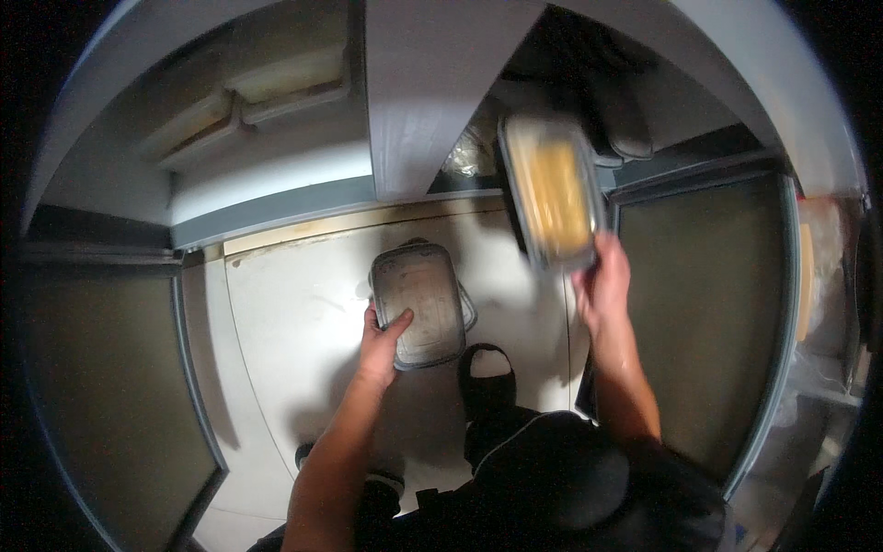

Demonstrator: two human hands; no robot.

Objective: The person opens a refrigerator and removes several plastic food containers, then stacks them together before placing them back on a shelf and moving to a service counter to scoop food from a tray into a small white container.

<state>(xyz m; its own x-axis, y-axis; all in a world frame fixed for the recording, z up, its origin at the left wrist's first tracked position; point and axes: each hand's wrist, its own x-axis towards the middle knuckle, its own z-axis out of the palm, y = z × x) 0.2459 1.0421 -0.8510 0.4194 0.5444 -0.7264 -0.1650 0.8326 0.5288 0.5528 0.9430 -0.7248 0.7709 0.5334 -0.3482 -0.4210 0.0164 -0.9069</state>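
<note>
My left hand (388, 339) grips a rectangular plastic container with a translucent lid (424, 303) by its near left side, thumb on top, above the light floor. Part of another container edge (470, 308) shows at its right. Farther right, my right hand (601, 279) holds a second rectangular clear container (555, 200) by its near end. Something yellow is inside that one; it is blurred, so I cannot tell what it is. It is up in front of the cabinet's right opening.
Two open cabinet doors, left (103, 386) and right (697, 317), flank me. Pale trays (293, 90) sit in the left compartment. Crinkled clear wrap (469, 153) and dark items (624, 131) lie in the right one. A central post (428, 103) divides them. My shoe (487, 379) is on the floor.
</note>
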